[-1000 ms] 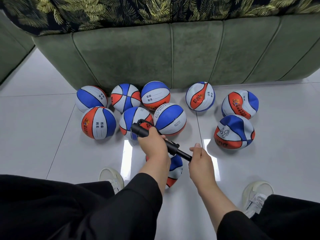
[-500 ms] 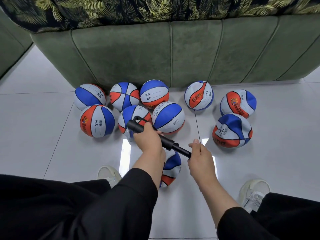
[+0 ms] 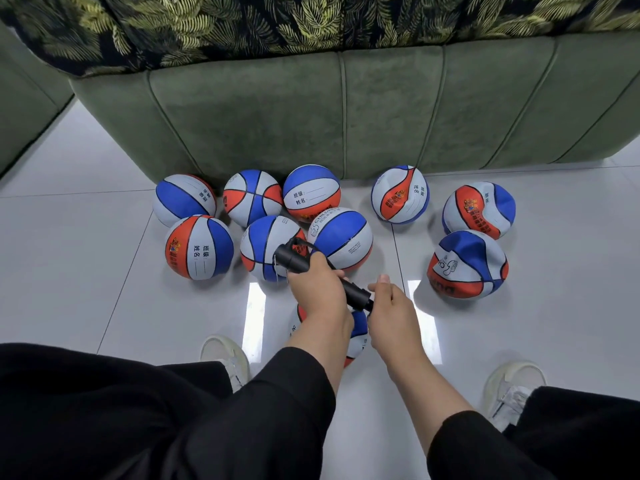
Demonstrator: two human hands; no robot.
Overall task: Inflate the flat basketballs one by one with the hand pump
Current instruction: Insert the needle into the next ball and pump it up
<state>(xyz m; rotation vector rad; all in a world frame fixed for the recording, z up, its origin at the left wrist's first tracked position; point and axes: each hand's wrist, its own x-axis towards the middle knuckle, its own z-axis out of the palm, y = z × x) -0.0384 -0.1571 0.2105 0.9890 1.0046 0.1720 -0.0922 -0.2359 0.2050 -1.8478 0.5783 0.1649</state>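
Hand pump (image 3: 311, 271): black, lower centre of frame, above the ball being filled (image 3: 356, 336).
Long axis: diagonal, hose end toward upper left, other end toward lower right.
Left hand (image 3: 317, 289): wrapped round the pump barrel.
Right hand (image 3: 391, 306): curled on the pump's lower-right end; which part it holds cannot be told.
Step, judged: a pumping stroke. Do it well by driving straight along the axis, keeping the barrel fixed so the needle does not bend.
Remaining flat basketballs (image 3: 467, 265): right of frame, on the floor (image 3: 86, 271).
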